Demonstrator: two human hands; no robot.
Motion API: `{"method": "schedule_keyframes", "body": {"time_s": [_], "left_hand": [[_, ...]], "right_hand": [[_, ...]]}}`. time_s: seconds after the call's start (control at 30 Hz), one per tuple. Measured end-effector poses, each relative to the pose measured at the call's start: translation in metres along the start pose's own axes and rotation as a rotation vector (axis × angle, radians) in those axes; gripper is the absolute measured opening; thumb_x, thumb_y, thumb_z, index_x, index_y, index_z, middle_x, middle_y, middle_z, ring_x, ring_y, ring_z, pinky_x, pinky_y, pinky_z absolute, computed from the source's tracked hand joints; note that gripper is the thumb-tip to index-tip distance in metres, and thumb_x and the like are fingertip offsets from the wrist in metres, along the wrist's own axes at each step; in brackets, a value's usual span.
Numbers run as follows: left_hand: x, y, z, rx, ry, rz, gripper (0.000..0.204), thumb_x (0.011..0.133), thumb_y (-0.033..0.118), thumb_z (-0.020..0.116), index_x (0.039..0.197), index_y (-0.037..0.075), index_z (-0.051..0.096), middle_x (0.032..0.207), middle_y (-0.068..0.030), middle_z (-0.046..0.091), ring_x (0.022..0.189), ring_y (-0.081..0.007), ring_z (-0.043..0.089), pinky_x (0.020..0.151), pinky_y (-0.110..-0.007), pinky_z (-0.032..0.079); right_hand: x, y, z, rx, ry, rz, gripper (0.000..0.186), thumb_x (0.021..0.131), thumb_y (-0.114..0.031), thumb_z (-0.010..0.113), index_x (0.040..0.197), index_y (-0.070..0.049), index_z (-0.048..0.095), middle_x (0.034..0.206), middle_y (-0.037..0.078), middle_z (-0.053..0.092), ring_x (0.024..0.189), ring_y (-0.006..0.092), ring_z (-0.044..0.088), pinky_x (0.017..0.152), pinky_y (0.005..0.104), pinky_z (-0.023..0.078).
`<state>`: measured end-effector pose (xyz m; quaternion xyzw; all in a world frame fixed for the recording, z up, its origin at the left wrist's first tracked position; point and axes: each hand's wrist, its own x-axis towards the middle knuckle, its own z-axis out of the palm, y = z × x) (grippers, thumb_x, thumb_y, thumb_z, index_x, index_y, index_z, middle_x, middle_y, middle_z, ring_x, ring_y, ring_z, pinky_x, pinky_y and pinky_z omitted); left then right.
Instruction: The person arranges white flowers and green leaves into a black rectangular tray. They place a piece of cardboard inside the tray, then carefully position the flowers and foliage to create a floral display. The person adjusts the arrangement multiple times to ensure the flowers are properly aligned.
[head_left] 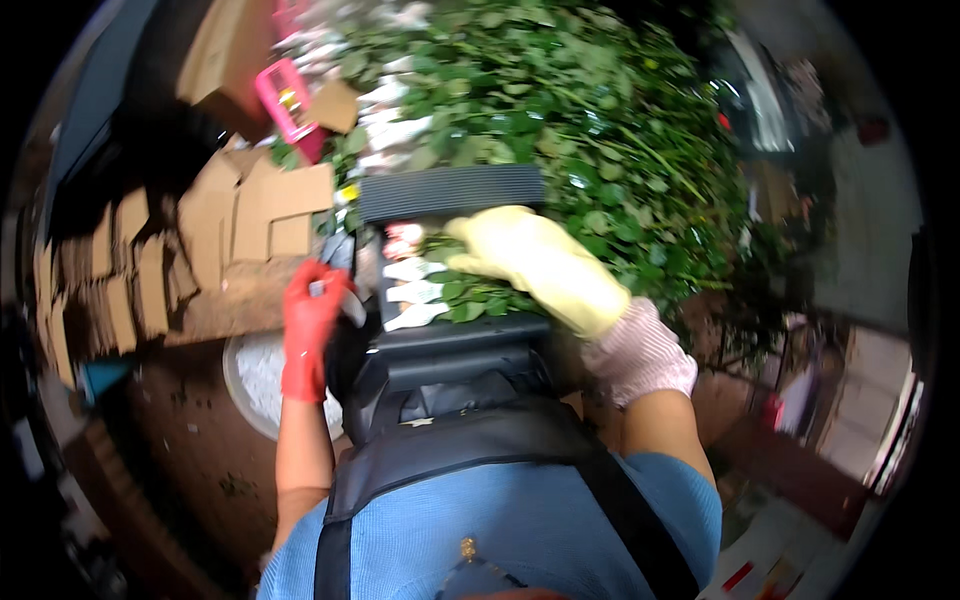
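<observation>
My left hand [310,312], in a red rubber glove, is closed around a small white piece [352,307], blurred and partly hidden, left of a black tray. In a yellow glove, my right hand [535,258] reaches over this tray [465,328] from the right. Its thumb and fingers close on a leafy flower stem [437,246] that leads to a pinkish-red flower head [402,238]. Nearer me in the same tray lie several leafy stems with white-wrapped heads [413,291] pointing left. A ribbed black bar [452,193] forms the tray's far side.
Beyond the tray spreads a large heap of leafy stems [600,130], with white-wrapped heads [395,120] along its left. Folded cardboard pieces [285,195] cover the table at left, near a pink basket [285,98]. Below stands a white tub [255,385] holding white material.
</observation>
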<state>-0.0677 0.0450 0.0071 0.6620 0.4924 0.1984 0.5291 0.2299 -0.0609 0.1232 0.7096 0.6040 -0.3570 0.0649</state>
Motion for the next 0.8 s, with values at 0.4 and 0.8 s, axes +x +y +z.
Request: {"method": "schedule_keyframes", "body": {"time_s": [0.4,0.8], "left_hand": [[-0.016,0.031,0.056,-0.189,-0.176,0.017,0.028,0.098,0.032,0.077,0.096,0.004,0.075,0.081,-0.0028,0.072,0.080,-0.0102,0.060,0.070,-0.030,0.047],[-0.025,0.062,0.005,0.173,-0.353,-0.082,0.043,0.086,0.034,0.083,0.114,0.008,0.062,0.110,-0.0109,0.072,0.105,-0.0264,0.068,0.096,-0.037,0.051]], "right_hand": [[0.018,-0.013,0.038,-0.286,0.035,0.227,0.043,0.099,-0.046,0.071,0.123,-0.012,0.060,0.105,0.013,0.078,0.100,0.0340,0.076,0.084,0.0492,0.060],[0.000,-0.018,0.033,-0.307,-0.089,0.162,0.102,0.089,-0.054,0.081,0.168,-0.018,0.028,0.130,0.025,0.070,0.117,0.0348,0.072,0.098,0.0410,0.058]]}}
